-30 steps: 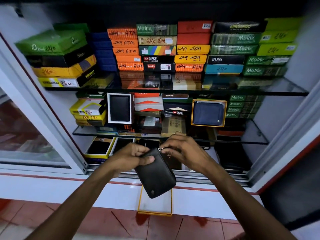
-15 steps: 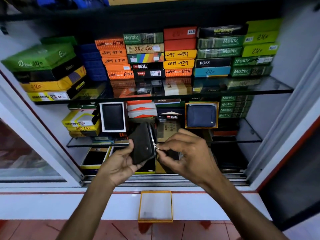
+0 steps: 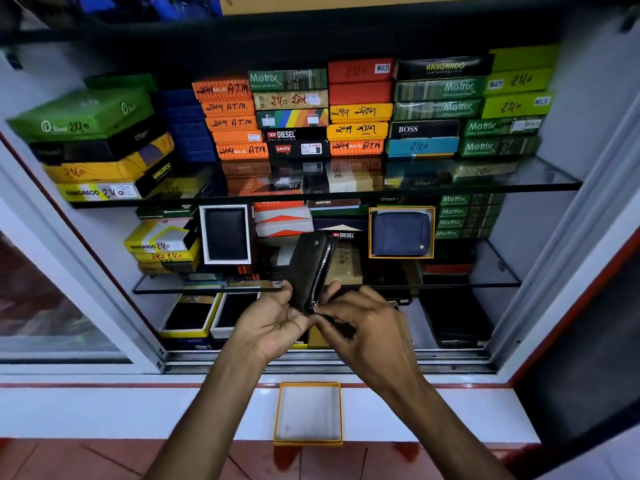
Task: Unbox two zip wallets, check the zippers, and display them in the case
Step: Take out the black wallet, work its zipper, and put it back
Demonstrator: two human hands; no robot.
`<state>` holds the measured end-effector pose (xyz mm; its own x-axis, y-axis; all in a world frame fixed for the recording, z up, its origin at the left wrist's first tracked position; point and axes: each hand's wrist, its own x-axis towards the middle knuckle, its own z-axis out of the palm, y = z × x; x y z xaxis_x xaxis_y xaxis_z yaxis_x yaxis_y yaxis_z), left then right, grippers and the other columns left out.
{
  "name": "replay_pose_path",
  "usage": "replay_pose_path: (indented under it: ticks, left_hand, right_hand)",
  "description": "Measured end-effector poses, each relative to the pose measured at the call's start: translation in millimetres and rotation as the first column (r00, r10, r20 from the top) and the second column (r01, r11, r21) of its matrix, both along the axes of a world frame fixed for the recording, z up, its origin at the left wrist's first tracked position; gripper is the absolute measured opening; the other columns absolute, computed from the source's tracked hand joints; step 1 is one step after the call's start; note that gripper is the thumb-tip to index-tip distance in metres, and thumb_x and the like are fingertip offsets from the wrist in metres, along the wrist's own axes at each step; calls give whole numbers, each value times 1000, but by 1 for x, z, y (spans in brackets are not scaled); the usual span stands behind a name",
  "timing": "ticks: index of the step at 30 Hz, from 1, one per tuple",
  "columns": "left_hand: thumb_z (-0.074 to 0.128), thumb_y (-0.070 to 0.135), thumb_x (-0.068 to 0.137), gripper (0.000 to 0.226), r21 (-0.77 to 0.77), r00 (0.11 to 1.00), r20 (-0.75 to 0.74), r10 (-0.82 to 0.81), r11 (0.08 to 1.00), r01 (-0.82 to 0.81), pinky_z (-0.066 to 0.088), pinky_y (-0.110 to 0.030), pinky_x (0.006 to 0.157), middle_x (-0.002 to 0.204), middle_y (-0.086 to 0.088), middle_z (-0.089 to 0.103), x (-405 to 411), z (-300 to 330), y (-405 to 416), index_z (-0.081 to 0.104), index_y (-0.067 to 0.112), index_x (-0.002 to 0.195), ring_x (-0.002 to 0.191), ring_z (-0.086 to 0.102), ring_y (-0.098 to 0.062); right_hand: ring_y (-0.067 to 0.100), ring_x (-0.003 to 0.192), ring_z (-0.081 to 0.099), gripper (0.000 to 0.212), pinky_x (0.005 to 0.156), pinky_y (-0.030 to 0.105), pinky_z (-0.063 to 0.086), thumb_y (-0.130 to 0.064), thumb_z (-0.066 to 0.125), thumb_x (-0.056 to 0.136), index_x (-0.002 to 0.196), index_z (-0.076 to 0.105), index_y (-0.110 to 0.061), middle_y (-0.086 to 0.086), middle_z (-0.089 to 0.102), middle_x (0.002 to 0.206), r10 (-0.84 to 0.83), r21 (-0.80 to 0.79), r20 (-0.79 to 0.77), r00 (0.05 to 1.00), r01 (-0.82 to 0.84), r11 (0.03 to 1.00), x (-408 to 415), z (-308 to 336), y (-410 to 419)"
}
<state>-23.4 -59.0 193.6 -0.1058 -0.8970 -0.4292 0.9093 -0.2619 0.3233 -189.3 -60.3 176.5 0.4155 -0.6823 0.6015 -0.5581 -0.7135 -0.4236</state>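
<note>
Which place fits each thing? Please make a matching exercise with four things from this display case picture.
Things:
1. black zip wallet
2. navy zip wallet
3. empty orange-edged box
4. blue box marked 240

Places:
A. on the white ledge below the case
B. on the top glass shelf, under the BOSS box
C. held between the left hand and right hand
D. in an orange-framed box on the middle shelf

Pairs: 1-C, 2-D, 3-A, 4-B
</note>
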Motion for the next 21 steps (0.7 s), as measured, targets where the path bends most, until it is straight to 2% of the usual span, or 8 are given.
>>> replay_pose_path:
  ticks: [2,5,8,10,12,15,18,21]
  left_hand:
    - [30,23,105,33,-4,999,10,40,999,-40,53,-60,78,127,-32,61,-1,-2,1,57,9,117,88,73,-47]
    - [33,19,104,29,12,993,72,90,996,-91,54,-56,73,119,-31,65,-5,-8,2,60,10,96,92,70,-41]
    - [40,22,102,26,-25,980,176,90,996,-87,62,-54,65,106,-28,72,-5,-15,5,57,3,107,83,74,-38]
    - [45,24,99,30,-68,957,281,69,996,-52,63,-49,65,93,-25,77,1,-20,11,54,1,116,77,77,-35]
    - [51,24,94,35,-110,925,378,29,994,13,64,-45,69,97,-21,78,12,-23,19,53,4,121,81,77,-34]
    - [59,22,84,43,-139,870,490,-61,979,147,63,-41,67,112,-15,76,28,-22,26,58,8,125,91,75,-32]
    - [59,18,85,39,-126,786,592,-176,943,307,61,-34,78,126,-9,71,38,-14,28,63,14,124,111,70,-23]
    - [58,17,88,40,-117,708,648,-282,881,458,58,-27,88,132,-7,67,39,-3,27,60,15,129,122,64,-17]
  right_hand:
    - [10,88,64,17,63,25,55,-39,70,85,100,75,-33,-16,74,94,-41,-13,0,999,41,999,-3,0,-2]
    - [7,88,62,18,64,20,50,-39,67,88,102,75,-32,-16,74,94,-103,-49,8,995,103,993,-6,1,-5]
    - [7,84,59,13,62,22,51,-37,67,89,99,75,-33,-16,73,92,-143,-72,61,988,147,986,-10,6,-10]
    - [6,83,58,12,64,22,49,-38,65,90,97,74,-35,-18,73,92,-187,-59,113,976,194,979,-18,12,-17]
    - [3,85,58,12,67,21,47,-41,63,90,97,73,-39,-22,72,93,-215,-24,154,964,221,975,-28,20,-27]
    - [0,86,58,9,72,18,47,-38,68,86,93,73,-41,-28,71,89,-129,43,184,974,123,991,-37,26,-38]
    - [-2,85,57,7,72,13,42,-36,71,84,91,74,-39,-34,68,83,-9,111,201,980,-14,994,-36,30,-50]
    - [1,90,61,8,78,16,43,-33,76,80,86,77,-38,-25,72,85,142,243,234,962,-199,950,-32,39,-67]
